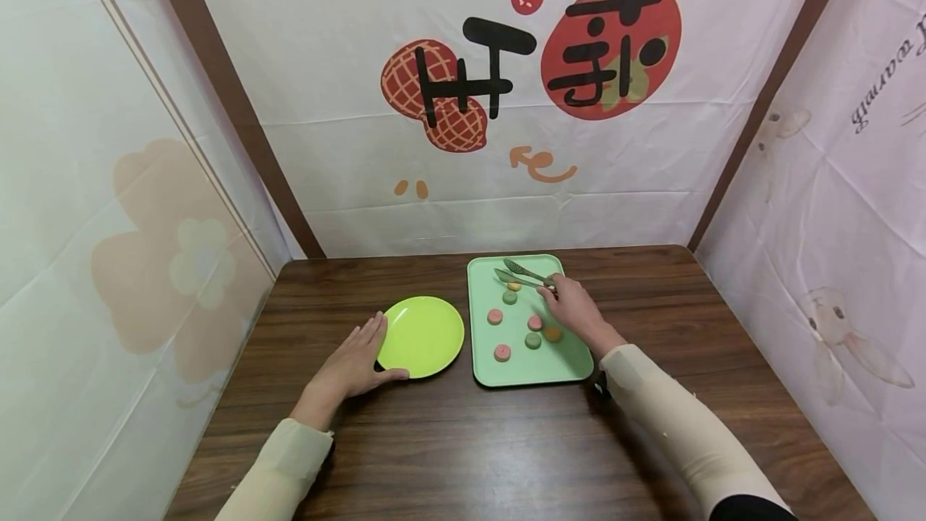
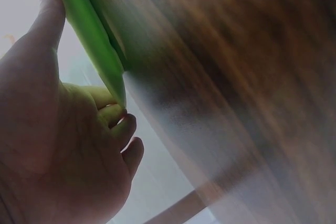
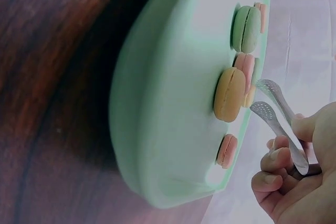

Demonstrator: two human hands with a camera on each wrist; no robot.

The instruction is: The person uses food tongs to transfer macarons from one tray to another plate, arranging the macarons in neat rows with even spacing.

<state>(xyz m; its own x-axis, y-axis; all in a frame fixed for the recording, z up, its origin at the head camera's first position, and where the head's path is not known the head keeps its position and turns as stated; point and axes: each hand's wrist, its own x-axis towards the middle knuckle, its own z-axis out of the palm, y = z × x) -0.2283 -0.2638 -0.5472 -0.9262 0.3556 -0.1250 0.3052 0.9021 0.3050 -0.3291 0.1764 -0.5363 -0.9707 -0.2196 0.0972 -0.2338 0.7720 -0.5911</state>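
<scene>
My left hand (image 1: 354,360) rests against the left rim of a lime-green plate (image 1: 423,336), fingers fairly straight and thumb at the near rim. In the left wrist view, the thumb and fingertips touch the edge of the plate (image 2: 92,30). My right hand (image 1: 575,308) holds metal tongs (image 1: 526,274) over the far part of a mint-green tray (image 1: 485,372). The tongs' tips (image 3: 265,109) stand apart with nothing between them. Several macarons lie on the tray: pink (image 1: 502,353), green (image 1: 533,340), orange (image 1: 553,334) and a yellow one (image 1: 514,285) near the tongs.
Plate and tray stand side by side on a dark wood table (image 1: 470,449), a narrow gap between them. A printed cloth wall (image 1: 448,223) rises behind the table's far edge, and further cloth walls flank it left and right.
</scene>
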